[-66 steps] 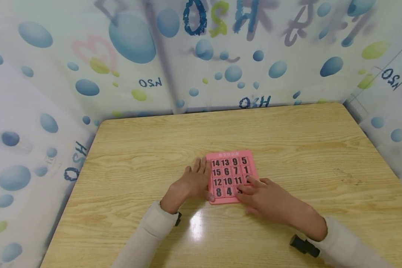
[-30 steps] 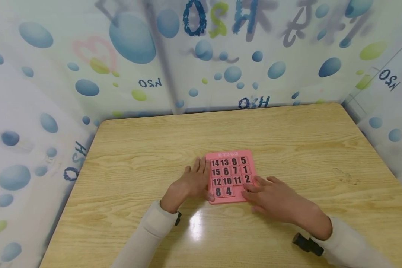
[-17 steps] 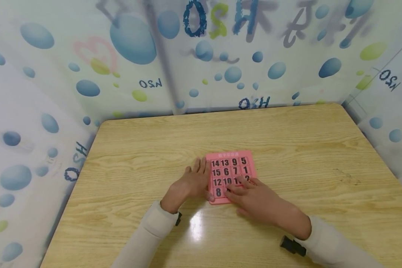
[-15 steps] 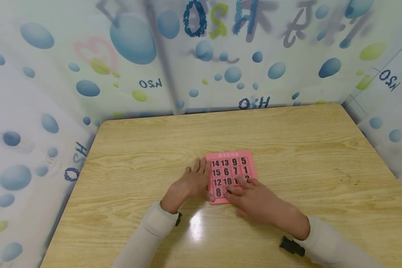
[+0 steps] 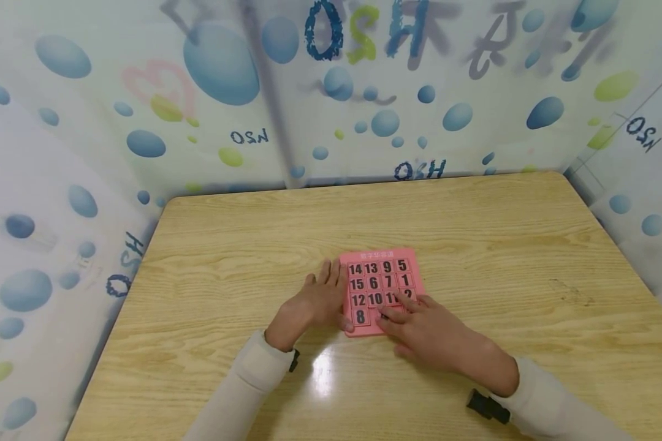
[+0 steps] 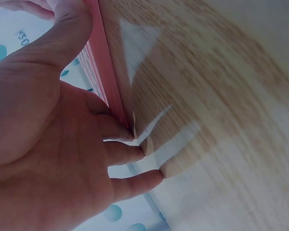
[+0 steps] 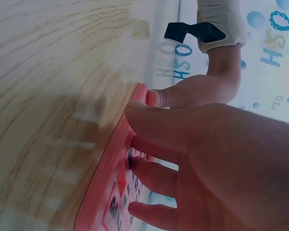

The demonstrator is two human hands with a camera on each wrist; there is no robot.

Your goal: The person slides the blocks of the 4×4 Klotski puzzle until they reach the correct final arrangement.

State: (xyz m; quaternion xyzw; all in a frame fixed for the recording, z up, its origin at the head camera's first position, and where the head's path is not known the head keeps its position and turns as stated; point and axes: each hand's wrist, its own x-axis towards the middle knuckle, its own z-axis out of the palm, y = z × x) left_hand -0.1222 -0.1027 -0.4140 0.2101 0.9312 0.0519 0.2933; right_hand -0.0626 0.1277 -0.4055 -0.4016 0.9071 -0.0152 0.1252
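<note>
A pink number slide puzzle [image 5: 417, 269] lies flat on the wooden table. My left hand [image 5: 317, 303] rests along its left edge with straight fingers, thumb at the lower left corner. In the left wrist view those fingertips [image 6: 151, 180] touch the tabletop. My right hand [image 5: 433, 331] reaches over the lower right, fingers extended, a fingertip on a bottom-row tile whose number is mostly covered. Left of that fingertip is a gap, then the 8 tile [image 5: 361, 316]. In the right wrist view the thumb [image 7: 151, 120] lies at the puzzle's near rim [image 7: 103, 175].
The wooden table [image 5: 243, 245] stretches out around the puzzle. Walls printed with blue and green drops [image 5: 386, 122] stand behind it and at both sides. Dark wrist cameras [image 5: 488, 406] sit at the sleeves.
My right hand first slid a bottom-row tile rightward, then moved left onto the 4 tile and slid it right, opening a gap beside the 8. The left hand has stayed put.
</note>
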